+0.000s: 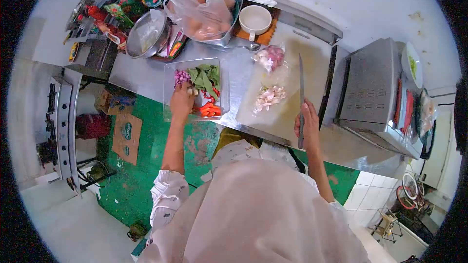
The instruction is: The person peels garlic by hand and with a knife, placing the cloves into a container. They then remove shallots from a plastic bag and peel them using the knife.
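Observation:
My left hand (182,98) reaches into a clear rectangular tray (225,102), its fingertips down beside the purple shallots (182,76) and some pale pieces; what it grips, if anything, is hidden. Green leaves (207,75) and orange-red pieces (210,110) lie in the same tray. On the right, my right hand (308,121) holds a long knife (301,80) by its handle, blade pointing away from me, over the white cutting board (282,122). Pale chopped pieces (269,98) are heaped on that board, with a plastic bag of shallots or garlic (271,58) behind them.
Behind the tray stand a metal bowl (146,36) and a plastic bag (207,17) of pale brownish items. A cup (255,20) sits on an orange-brown cloth. To the right is a large grey appliance (368,85); a stove (63,131) stands at the left.

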The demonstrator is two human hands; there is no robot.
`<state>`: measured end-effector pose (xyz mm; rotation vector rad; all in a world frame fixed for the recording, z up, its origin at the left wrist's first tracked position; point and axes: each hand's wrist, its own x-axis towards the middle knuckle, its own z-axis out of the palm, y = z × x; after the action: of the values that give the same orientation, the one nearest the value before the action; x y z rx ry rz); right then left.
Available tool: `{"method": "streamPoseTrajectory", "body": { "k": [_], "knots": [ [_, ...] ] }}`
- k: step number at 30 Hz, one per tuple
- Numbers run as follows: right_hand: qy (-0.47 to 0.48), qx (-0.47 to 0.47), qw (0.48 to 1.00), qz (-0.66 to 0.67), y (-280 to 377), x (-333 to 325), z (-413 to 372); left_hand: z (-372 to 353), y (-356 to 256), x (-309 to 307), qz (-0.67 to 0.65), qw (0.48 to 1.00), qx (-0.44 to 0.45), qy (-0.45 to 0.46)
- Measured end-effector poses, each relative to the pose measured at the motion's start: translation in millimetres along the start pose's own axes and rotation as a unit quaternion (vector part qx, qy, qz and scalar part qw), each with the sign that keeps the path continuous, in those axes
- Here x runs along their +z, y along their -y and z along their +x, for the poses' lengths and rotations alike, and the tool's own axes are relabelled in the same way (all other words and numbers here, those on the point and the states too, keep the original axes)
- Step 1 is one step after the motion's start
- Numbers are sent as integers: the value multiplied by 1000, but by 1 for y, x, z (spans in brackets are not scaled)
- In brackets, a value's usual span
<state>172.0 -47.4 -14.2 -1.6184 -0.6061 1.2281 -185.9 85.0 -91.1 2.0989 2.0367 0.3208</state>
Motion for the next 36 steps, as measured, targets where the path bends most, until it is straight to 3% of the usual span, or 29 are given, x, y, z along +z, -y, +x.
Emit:
{"method": "streamPoseTrajectory", "body": {
  "k": [5,8,10,11,13,16,19,33,36],
  "knots": [
    [12,-15,999,-27,-6,-3,-4,-10,-14,-22,-5,998,3,-61],
    [45,-20,999,-13,0,5,-10,-20,-51,-45,-87,989,21,-118],
    [80,-3,996,-48,7,11,-17,-26,-80,-45,-410,911,-23,-45],
    [80,-6,996,-47,13,16,-22,-29,-97,-44,-409,911,-21,-46],
    [127,-22,990,-54,22,26,-32,-34,-132,-39,-629,777,-2,13],
    [188,-69,980,-10,31,35,-44,-47,-175,-43,-663,749,16,7],
    [213,-102,972,-5,42,42,-57,-60,-195,-56,-651,759,9,13],
    [152,-123,977,-79,44,68,-70,-61,-181,-64,-635,769,75,-3],
    [154,-124,977,-77,52,74,-72,-59,-178,-74,-594,800,79,-22]
  ]
}}
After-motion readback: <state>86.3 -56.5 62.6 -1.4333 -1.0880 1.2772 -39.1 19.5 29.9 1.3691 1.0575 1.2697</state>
